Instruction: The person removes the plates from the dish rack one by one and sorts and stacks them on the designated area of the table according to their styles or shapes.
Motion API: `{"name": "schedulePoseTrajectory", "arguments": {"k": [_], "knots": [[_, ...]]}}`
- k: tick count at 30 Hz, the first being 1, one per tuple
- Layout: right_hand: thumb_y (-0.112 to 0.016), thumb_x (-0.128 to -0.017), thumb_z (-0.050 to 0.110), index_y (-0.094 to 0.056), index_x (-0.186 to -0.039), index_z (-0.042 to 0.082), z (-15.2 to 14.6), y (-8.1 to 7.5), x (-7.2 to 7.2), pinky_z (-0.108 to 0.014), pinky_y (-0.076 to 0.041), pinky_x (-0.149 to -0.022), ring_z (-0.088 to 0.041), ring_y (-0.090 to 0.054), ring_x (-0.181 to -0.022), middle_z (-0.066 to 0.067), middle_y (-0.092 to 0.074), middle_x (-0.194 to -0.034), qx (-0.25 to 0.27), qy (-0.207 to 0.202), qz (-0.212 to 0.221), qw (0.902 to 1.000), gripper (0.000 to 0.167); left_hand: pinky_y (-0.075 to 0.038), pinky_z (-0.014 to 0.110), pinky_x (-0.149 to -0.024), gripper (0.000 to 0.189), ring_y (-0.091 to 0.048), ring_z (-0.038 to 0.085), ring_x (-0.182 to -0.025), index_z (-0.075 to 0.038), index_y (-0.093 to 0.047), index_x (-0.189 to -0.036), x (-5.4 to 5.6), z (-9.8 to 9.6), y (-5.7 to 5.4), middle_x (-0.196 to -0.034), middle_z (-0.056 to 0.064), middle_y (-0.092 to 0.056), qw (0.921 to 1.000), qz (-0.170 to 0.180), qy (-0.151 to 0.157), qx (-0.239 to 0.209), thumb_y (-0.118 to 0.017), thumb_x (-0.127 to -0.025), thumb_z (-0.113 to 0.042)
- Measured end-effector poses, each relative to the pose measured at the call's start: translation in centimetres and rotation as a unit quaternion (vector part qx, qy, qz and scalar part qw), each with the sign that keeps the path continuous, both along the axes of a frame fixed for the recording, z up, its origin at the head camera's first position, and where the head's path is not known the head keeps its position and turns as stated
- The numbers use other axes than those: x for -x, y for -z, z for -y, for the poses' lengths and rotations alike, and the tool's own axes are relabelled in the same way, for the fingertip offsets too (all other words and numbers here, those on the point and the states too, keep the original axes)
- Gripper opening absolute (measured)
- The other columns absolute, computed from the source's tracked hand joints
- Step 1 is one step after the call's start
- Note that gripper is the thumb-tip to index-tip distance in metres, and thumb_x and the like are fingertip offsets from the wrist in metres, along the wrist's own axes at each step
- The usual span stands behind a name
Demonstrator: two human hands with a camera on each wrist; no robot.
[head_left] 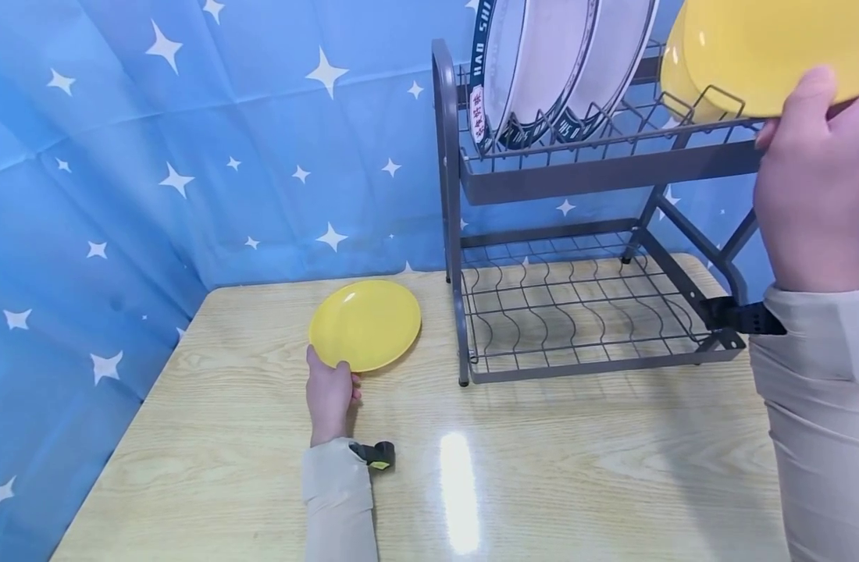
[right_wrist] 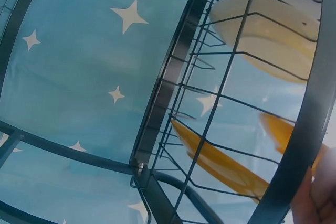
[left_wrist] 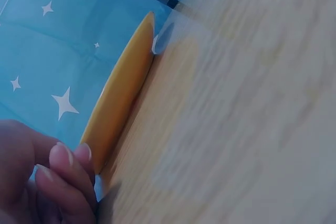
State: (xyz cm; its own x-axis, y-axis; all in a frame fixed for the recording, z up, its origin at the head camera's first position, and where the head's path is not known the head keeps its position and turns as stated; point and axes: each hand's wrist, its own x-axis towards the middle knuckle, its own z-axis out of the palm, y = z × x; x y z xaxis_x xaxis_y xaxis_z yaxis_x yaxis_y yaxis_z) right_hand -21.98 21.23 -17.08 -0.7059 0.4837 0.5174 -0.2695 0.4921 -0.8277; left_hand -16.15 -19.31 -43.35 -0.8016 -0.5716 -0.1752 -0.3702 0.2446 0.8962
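Pinching a round plate (head_left: 366, 324) by its edge on the surface (head_left: 190, 453), the left hand (head_left: 329, 396) may drop it if its hold slips; the right hand (head_left: 819, 187) grips a yellow dish (head_left: 781, 55) at the rack (head_left: 605, 175).

Room leftward; rack rail (head_left: 612, 173) apparently crowds right hand (head_left: 819, 191).
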Motion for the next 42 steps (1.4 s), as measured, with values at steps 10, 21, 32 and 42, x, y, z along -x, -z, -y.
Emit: {"name": "schedulePoseTrajectory", "arguments": {"k": [10,21,32,42], "knots": [[-0.04,-0.095,0.03,-0.051,-0.107,0.017,-0.1,0.2,-1.0,-0.016,-0.039,-0.073,-0.002,-0.048,-0.065,0.008,-0.051,-0.073,0.089,-0.04,-0.032,0.9947,0.021,-0.045,0.029,-0.044,0.061,-0.052,0.016,-0.042,-0.01,-0.01,-0.141,-0.4,0.1,-0.2,-0.067,0.01,-0.058,0.9995,-0.001,-0.001,0.031,-0.037,-0.086,-0.017],[-0.04,-0.094,0.038,-0.057,-0.1,0.02,-1.9,1.3,-1.6,-0.012,-0.037,-0.064,-0.001,-0.05,-0.068,0.01,-0.054,-0.077,0.079,-0.02,0.016,0.9965,0.025,-0.048,0.035,-0.052,0.058,-0.059,0.029,-0.056,-0.009,-0.015,-0.14,-0.2,0.4,0.0,-0.071,0.013,-0.058,0.9983,0.015,-0.008,0.057,-0.037,-0.088,-0.026],[-0.039,-0.095,0.034,-0.059,-0.085,0.018,-1.7,1.7,-2.5,-0.016,-0.039,-0.067,-0.001,-0.055,-0.065,0.008,-0.055,-0.071,0.082,-0.012,-0.024,0.9963,0.028,-0.026,0.049,-0.098,0.065,-0.034,0.038,-0.122,-0.005,-0.019,-0.14,-0.1,0.5,-1.1,-0.137,0.02,-0.034,0.9932,0.04,0.0,0.109,-0.036,-0.091,-0.045],[-0.039,-0.095,0.032,-0.06,-0.075,0.008,-2.4,3.1,-3.8,-0.018,-0.041,-0.067,-0.006,-0.057,-0.066,0.005,-0.053,-0.063,0.097,-0.012,-0.045,0.9943,0.037,-0.045,0.035,-0.055,0.056,-0.054,0.026,-0.056,-0.017,-0.045,-0.128,-0.4,-0.7,-5.0,-0.069,0.01,-0.057,0.9964,-0.047,0.022,0.066,-0.039,-0.088,-0.054]]}}
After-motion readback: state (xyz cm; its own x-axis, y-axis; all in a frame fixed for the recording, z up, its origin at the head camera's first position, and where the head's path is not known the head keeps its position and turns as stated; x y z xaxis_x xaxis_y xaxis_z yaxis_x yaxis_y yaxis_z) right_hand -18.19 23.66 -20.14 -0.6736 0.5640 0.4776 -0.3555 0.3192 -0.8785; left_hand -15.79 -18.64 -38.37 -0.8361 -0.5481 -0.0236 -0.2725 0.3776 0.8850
